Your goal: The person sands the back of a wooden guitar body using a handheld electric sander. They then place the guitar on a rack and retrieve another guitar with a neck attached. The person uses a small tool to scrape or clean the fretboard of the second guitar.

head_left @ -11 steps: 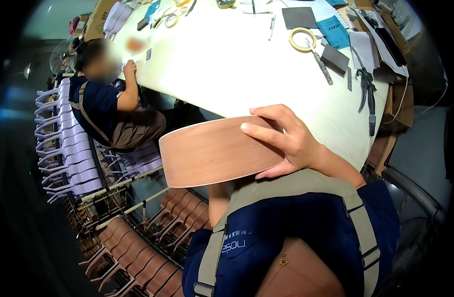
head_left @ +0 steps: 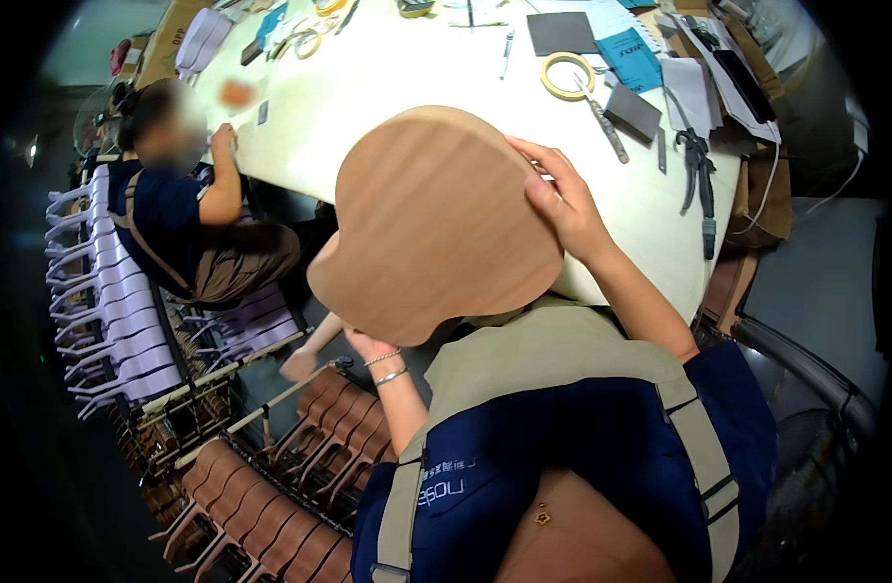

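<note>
A bare-wood guitar (head_left: 441, 228) with a cutaway is tilted up in front of me, its broad flat face toward me. Its pale neck (head_left: 315, 348) points down to the lower left. On the body's right edge my right hand (head_left: 563, 199) is closed, thumb on the flat face and fingers over the side. My left hand (head_left: 368, 346), with two bracelets at the wrist, is at the lower left edge beside the neck. Most of its fingers are hidden behind the wood, but it appears to support the guitar there.
The white table (head_left: 640, 253) carries a tape roll (head_left: 566, 76), a dark block (head_left: 633, 114), a knife (head_left: 606, 126) and an air gun (head_left: 697, 175). A co-worker (head_left: 174, 204) sits at the left. Racks hold lilac guitars (head_left: 125, 282) and brown guitars (head_left: 261, 505).
The guitar has turned from its curved side to its flat face and moved up. My right hand shifted up along its edge; my left hand has come into sight.
</note>
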Demonstrator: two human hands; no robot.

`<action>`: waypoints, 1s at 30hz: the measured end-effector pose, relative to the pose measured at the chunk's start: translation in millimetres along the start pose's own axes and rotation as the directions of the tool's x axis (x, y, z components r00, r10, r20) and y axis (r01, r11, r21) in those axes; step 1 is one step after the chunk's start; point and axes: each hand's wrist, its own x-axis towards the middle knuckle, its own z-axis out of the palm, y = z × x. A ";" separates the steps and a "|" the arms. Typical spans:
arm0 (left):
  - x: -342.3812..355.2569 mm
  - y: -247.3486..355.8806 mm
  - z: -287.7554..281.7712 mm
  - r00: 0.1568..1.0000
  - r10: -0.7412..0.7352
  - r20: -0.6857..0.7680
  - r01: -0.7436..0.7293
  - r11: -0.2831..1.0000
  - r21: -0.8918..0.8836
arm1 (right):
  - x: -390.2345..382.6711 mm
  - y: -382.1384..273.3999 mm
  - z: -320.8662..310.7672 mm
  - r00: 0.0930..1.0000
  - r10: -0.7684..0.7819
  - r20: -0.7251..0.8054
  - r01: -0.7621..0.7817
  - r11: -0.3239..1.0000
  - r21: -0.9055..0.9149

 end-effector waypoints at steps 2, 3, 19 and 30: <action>-1.3 7.1 -3.5 0.997 0.051 0.057 -0.055 0.996 0.069 | 6.3 16.8 -0.4 0.995 0.104 0.009 -0.103 0.966 0.237; -0.4 12.6 -4.1 0.993 0.090 0.076 -0.095 0.993 0.065 | 8.3 23.5 -0.3 0.989 0.146 0.024 -0.144 0.924 0.354; -40.1 54.2 71.3 0.964 0.244 0.104 -0.258 0.954 0.151 | 5.3 17.2 7.9 0.940 0.320 0.120 -0.325 0.726 0.606; -75.7 51.1 140.4 0.748 0.591 0.301 -0.663 0.653 0.367 | -2.1 76.4 9.3 0.896 0.420 0.144 -0.362 0.503 0.785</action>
